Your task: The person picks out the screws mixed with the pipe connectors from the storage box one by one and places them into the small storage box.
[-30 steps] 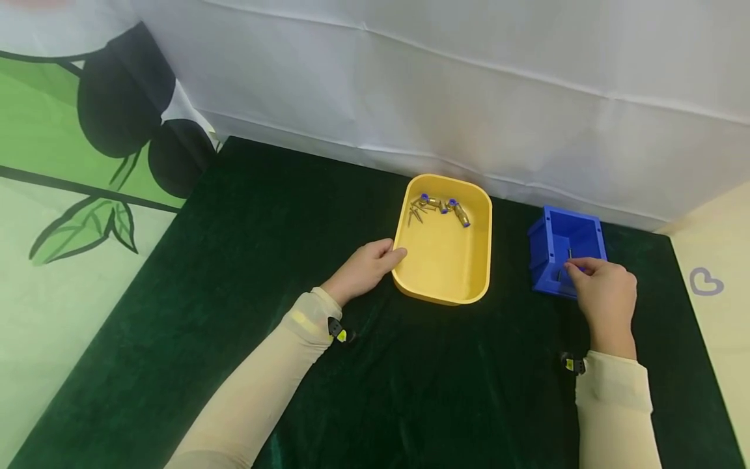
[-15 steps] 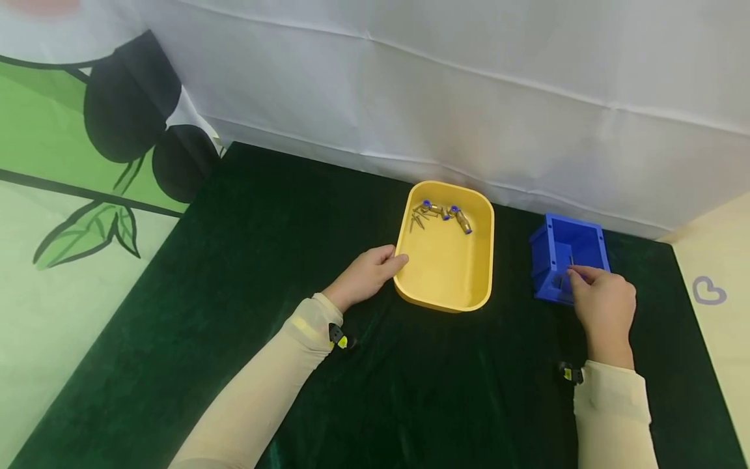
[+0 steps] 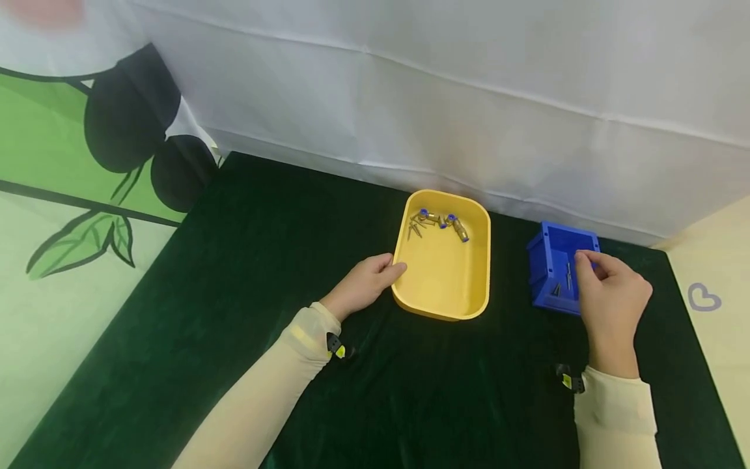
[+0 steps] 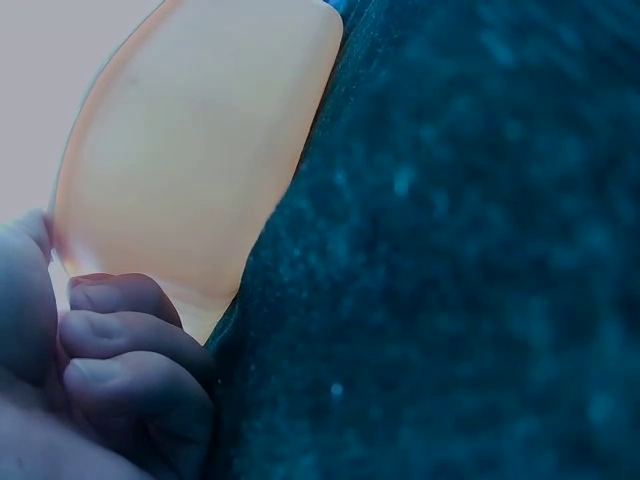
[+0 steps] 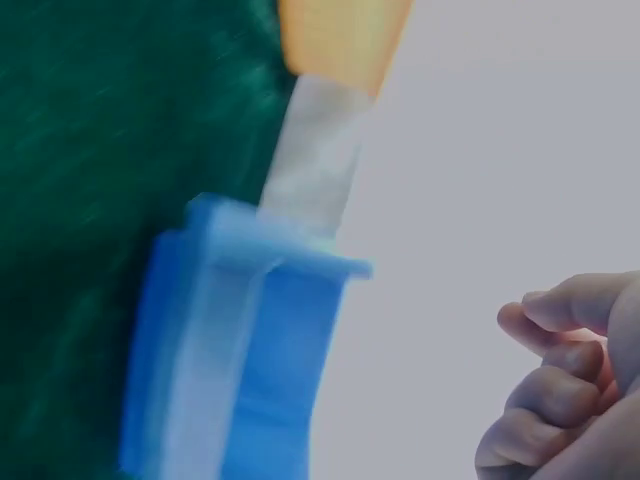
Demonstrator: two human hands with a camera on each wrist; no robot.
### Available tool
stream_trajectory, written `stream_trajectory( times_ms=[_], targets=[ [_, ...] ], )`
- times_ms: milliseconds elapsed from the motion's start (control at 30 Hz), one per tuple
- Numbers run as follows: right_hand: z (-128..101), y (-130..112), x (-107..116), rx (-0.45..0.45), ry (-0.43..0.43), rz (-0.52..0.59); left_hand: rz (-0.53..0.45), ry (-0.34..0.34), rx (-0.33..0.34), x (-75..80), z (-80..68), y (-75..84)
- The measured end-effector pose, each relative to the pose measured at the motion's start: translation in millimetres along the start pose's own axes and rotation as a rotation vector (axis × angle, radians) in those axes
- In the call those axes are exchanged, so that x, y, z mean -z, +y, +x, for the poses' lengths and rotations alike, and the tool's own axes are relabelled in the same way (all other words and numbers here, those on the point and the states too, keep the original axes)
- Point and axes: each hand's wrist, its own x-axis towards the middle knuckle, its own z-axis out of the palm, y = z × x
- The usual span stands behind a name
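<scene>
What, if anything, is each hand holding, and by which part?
The left hand holds the yellow tray by its left side, thumb over the edge. The right hand shows nothing in its grasp.

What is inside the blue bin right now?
Inside the blue bin, slim metal screws show toward the near side. The right hand covers its near right part in the head view, so anything there cannot be seen.

Yellow tray to blue bin: surface gap, passable
Behind both: white cloth
Tray's left side: left hand blocks
Bin's near right: right hand blocks
</scene>
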Motion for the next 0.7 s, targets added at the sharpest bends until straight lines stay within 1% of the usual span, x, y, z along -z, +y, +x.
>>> stream_trajectory(
  times_ms=[67, 167, 400, 533, 600, 700],
  targets=[
    [1.0, -9.8, -0.3, 0.041, 0.018, 0.051, 0.003, 0.006, -0.005, -0.6, 0.3, -0.6],
    [1.6, -24.0, -2.8, 0.076, -0.007, 0.098, 0.003, 0.002, -0.012, -1.5, 0.5, -1.2],
    [-1.6, -56.8, -23.2, 0.174, -0.117, 0.171, 0.004, -0.002, -0.02, -2.0, -1.3, -1.8],
    [-3.4, -75.5, -37.8, 0.237, -0.196, 0.18, 0.0, -0.004, -0.026, -2.2, -0.7, -3.7],
    [-2.9, -84.2, -45.3, 0.254, -0.232, 0.185, 0.001, -0.006, -0.024, -1.7, 0.0, -4.4],
    [-1.1, -94.7, -54.7, 0.262, -0.263, 0.189, 0.003, -0.01, -0.023, -0.7, 1.2, -4.6]
  ],
)
